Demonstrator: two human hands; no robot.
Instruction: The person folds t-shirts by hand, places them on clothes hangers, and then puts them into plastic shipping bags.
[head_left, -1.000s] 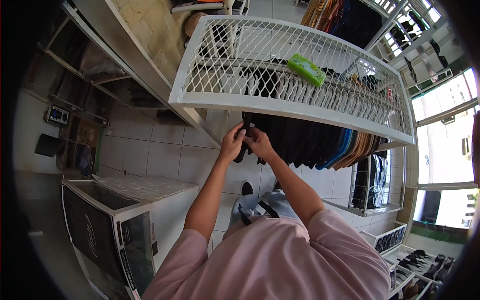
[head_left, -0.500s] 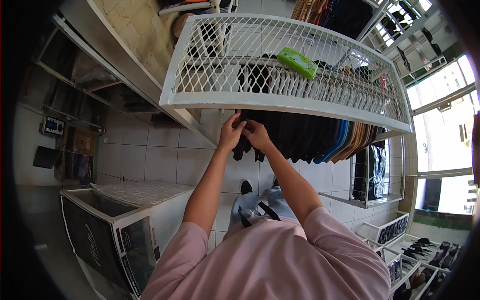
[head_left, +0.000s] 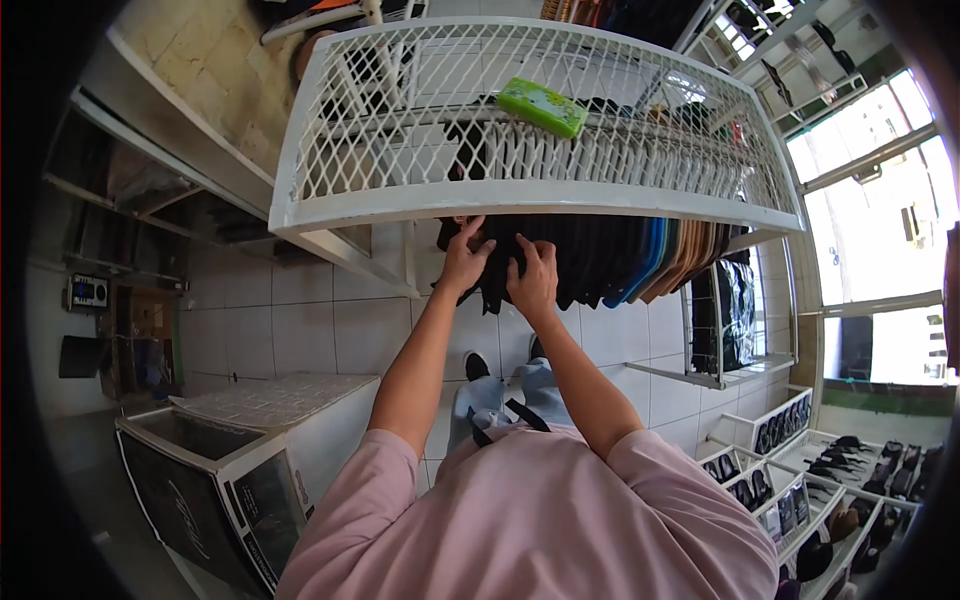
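Note:
A row of dark garments (head_left: 590, 262) hangs under the white mesh-topped rack (head_left: 520, 212), mostly black, with blue and tan ones toward the right. My left hand (head_left: 466, 262) is at the row's left end, its index finger stretched up and its thumb apart, against a black garment (head_left: 498, 262). Just to the right, my right hand (head_left: 535, 278) touches the black cloth with its fingers spread. Neither hand visibly grips anything. The rack's front bar hides the tops of the garments. A green packet (head_left: 543, 107) lies on the mesh above.
At lower left stands a box-like cabinet (head_left: 215, 465) with a dark front. White wire racks (head_left: 800, 480) with small dark goods are at lower right. Another low rack (head_left: 725, 378) holds black packs. Bright windows (head_left: 880, 230) line the right side; grey-white tiles (head_left: 300, 315) cover the floor.
My hands were together at the row's left end; now they are apart, the right one farther right along the black cloth. The view has shifted, so the rack sits farther left.

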